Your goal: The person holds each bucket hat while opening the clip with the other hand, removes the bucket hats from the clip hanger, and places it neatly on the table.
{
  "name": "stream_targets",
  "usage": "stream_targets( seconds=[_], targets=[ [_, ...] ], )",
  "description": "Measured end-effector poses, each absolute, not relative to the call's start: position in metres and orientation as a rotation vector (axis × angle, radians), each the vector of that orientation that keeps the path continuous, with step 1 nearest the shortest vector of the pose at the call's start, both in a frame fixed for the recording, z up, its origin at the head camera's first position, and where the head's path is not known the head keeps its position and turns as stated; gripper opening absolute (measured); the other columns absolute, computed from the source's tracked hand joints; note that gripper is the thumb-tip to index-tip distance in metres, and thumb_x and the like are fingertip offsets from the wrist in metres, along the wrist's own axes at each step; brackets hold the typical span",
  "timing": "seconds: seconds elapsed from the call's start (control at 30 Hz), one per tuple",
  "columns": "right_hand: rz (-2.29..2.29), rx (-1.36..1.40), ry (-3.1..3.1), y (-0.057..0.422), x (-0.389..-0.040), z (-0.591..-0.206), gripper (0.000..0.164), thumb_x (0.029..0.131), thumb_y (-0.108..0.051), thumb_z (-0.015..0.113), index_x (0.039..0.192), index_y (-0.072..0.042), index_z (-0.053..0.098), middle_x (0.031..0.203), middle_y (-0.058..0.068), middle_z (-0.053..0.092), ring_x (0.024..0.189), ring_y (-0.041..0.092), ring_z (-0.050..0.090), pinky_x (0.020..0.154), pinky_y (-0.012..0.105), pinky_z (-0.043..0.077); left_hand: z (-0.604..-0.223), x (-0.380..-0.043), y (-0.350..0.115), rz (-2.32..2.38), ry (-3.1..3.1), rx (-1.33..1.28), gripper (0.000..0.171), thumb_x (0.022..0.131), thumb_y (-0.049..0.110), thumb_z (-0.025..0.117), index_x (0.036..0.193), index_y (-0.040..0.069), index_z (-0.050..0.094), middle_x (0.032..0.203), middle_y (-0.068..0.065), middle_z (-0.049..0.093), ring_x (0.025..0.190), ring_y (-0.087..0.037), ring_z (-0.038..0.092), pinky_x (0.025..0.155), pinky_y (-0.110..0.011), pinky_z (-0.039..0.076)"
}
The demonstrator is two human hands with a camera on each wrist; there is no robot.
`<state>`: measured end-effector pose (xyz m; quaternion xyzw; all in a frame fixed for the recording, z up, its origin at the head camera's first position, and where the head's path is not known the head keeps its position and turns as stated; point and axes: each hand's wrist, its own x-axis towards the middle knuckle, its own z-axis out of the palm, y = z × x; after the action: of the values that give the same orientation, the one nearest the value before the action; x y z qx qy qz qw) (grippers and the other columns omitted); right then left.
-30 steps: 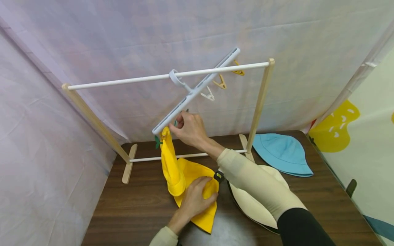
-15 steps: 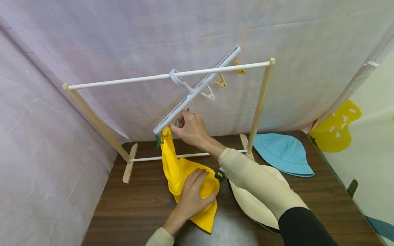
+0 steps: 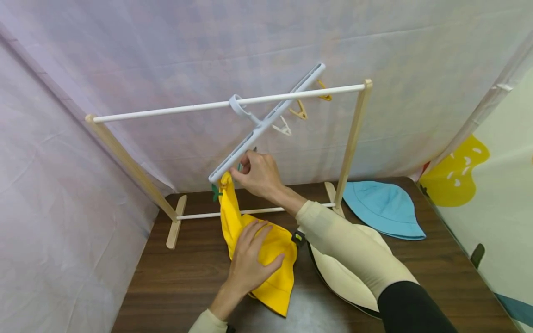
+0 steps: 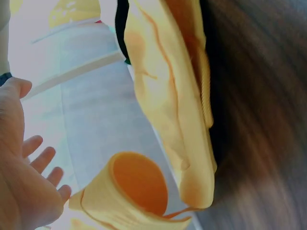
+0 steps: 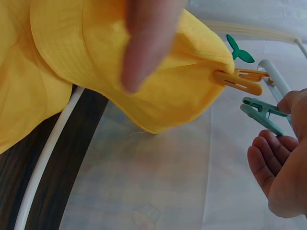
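A yellow hat [image 3: 230, 208] with a green sprout [image 3: 215, 192] hangs at its tip from an orange clip [image 5: 240, 80] at the near end of a pale blue hanger [image 3: 266, 121]. More of the yellow cloth spreads down to the table. Over that lower part is my left hand [image 3: 247, 263], its fingers extended and apart; in the left wrist view they are not closed round the cloth. My right hand [image 3: 259, 175] pinches the handle end of a green clip [image 5: 261, 115] beside the orange one, below the hanger. The green clip's jaws hold no cloth.
The hanger hooks over the white rod [image 3: 166, 111] of a wooden-legged rack. White [image 3: 283, 127] and yellowish clips [image 3: 300, 111] hang on its far half. Right on the table lie a light-blue bucket hat [image 3: 379, 208] and a cream hat [image 3: 345, 277] with dark edging, partly under my right forearm.
My left hand has slid left and its fingers have spread off the yellow cloth. The hanging part has shifted slightly. My right hand stays almost still at the green clip.
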<state>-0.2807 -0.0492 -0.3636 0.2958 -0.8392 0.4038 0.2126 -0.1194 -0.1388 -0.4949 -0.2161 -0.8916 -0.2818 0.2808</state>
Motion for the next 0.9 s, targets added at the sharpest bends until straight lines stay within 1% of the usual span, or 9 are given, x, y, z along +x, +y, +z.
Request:
stream_targets(
  seconds=[0.2, 0.4, 0.53, 0.63, 0.73, 0.9],
  targets=[
    [1.115, 0.810, -2.329, -0.049, -0.281, -0.364, 0.029, 0.090, -0.035, 0.077, 0.085, -0.009, 0.065, 0.071, 0.000, 0.070, 0.059, 0.010, 0.061, 0.055, 0.022, 0.050, -0.486, -0.123, -0.151, -0.770, -2.225, -0.522, 0.062, 0.077, 0.030, 0.087, 0.132, 0.009, 0.067, 0.138, -0.010, 0.065, 0.136, -0.033, 0.054, 0.117, -0.048, 0.042],
    [1.102, 0.815, -2.317, -0.050, -0.281, -0.365, 0.030, 0.090, -0.036, 0.076, 0.085, -0.009, 0.065, 0.071, 0.000, 0.070, 0.058, 0.010, 0.061, 0.054, 0.022, 0.050, -0.478, -0.127, -0.162, -0.793, -2.089, -0.455, 0.054, 0.076, 0.020, 0.085, 0.125, 0.002, 0.070, 0.133, -0.016, 0.066, 0.129, -0.041, 0.057, 0.119, -0.041, 0.040],
    [1.108, 0.828, -2.304, -0.050, -0.280, -0.366, 0.031, 0.090, -0.036, 0.077, 0.085, -0.008, 0.065, 0.071, 0.000, 0.070, 0.058, 0.010, 0.061, 0.054, 0.021, 0.050, -0.474, -0.128, -0.167, -0.782, -2.054, -0.383, 0.053, 0.077, 0.019, 0.084, 0.125, 0.004, 0.070, 0.136, -0.018, 0.064, 0.128, -0.042, 0.055, 0.116, -0.041, 0.042],
    [1.122, 0.832, -2.297, -0.050, -0.279, -0.367, 0.031, 0.090, -0.037, 0.077, 0.086, -0.008, 0.065, 0.071, 0.000, 0.070, 0.058, 0.009, 0.061, 0.054, 0.021, 0.049, -0.474, -0.129, -0.172, -0.770, -2.049, -0.313, 0.056, 0.076, 0.018, 0.085, 0.128, 0.003, 0.068, 0.140, -0.019, 0.060, 0.127, -0.040, 0.054, 0.108, -0.043, 0.044],
    [1.131, 0.841, -2.289, -0.051, -0.279, -0.368, 0.032, 0.091, -0.038, 0.076, 0.086, -0.008, 0.065, 0.072, 0.001, 0.070, 0.058, 0.009, 0.061, 0.053, 0.020, 0.050, -0.474, -0.131, -0.176, -0.775, -2.051, -0.234, 0.065, 0.076, 0.018, 0.087, 0.135, 0.003, 0.064, 0.144, -0.020, 0.057, 0.125, -0.039, 0.053, 0.103, -0.043, 0.044],
    [1.124, 0.855, -2.282, -0.051, -0.278, -0.369, 0.034, 0.093, -0.039, 0.074, 0.088, -0.007, 0.065, 0.074, 0.004, 0.072, 0.058, 0.010, 0.062, 0.053, 0.020, 0.050, -0.476, -0.134, -0.182, -0.839, -2.074, -0.109, 0.083, 0.075, 0.021, 0.089, 0.148, 0.005, 0.053, 0.150, -0.019, 0.053, 0.128, -0.038, 0.052, 0.107, -0.049, 0.044]
  ],
)
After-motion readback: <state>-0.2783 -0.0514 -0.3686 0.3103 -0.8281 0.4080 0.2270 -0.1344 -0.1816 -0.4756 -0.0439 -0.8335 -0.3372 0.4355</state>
